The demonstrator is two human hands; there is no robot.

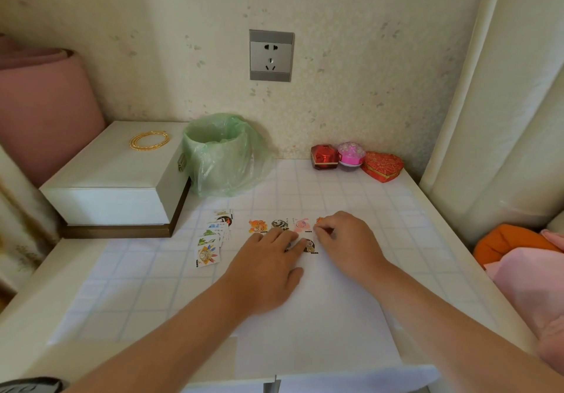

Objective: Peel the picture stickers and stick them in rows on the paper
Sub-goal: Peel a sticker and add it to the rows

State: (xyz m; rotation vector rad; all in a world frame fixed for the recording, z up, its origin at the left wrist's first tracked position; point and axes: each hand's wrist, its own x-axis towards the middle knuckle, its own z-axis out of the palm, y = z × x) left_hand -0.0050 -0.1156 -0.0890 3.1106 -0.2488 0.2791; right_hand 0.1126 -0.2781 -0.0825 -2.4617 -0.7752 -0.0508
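A white sheet of paper (317, 325) lies on the checked table cover. Along its far edge runs a row of stuck picture stickers: an orange one (257, 226), a dark one (280, 223), a pink one (301, 224) and an orange one half hidden by my right hand. A second row begins with a small brown sticker (310, 246). My left hand (268, 267) lies flat on the paper, fingertips beside that sticker. My right hand (345, 237) rests with curled fingers at the row's right end; whether it holds anything I cannot tell. A fanned stack of unpeeled stickers (212, 237) lies to the left.
A white box (116, 185) with a gold necklace on top stands at the back left. Beside it is a bin lined with a green bag (219, 154). Three small red and pink gift boxes (354, 160) sit at the back right. Pink and orange cloth (518, 258) lies off the right edge.
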